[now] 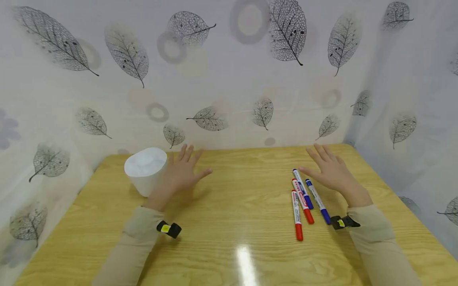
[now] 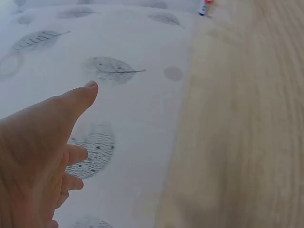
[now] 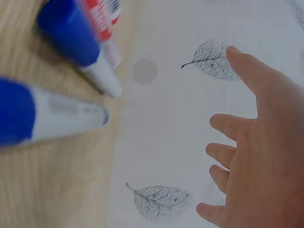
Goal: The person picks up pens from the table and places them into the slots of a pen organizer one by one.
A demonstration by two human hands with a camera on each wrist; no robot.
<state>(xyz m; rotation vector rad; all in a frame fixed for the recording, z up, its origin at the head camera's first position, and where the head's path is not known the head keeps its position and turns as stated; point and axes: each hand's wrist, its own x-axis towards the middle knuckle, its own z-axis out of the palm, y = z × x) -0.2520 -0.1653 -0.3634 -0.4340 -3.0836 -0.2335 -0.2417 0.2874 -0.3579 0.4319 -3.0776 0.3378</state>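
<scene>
Fingers spread, my left hand (image 1: pixel 181 173) is held just right of a white cup-like container (image 1: pixel 144 174) and partly overlaps it; whether they touch I cannot tell. My right hand (image 1: pixel 332 171) is also spread, beyond and to the right of several markers, holding nothing. Two have blue caps: one blue marker (image 1: pixel 317 200) nearest that hand, and another blue marker (image 1: pixel 300 184) to its left. A red marker (image 1: pixel 302 198) lies against the second blue one, and another red marker (image 1: pixel 296 214) is leftmost. In the right wrist view, a blue-capped marker (image 3: pixel 57 114) looms close below the hand.
The wooden table (image 1: pixel 232 198) reaches back to a pale cloth (image 1: pixel 229 79) printed with leaves, which also hangs at both sides. A dark strap (image 1: pixel 169 229) is on the left wrist and another strap (image 1: pixel 344 222) on the right. Light glares off the table's front.
</scene>
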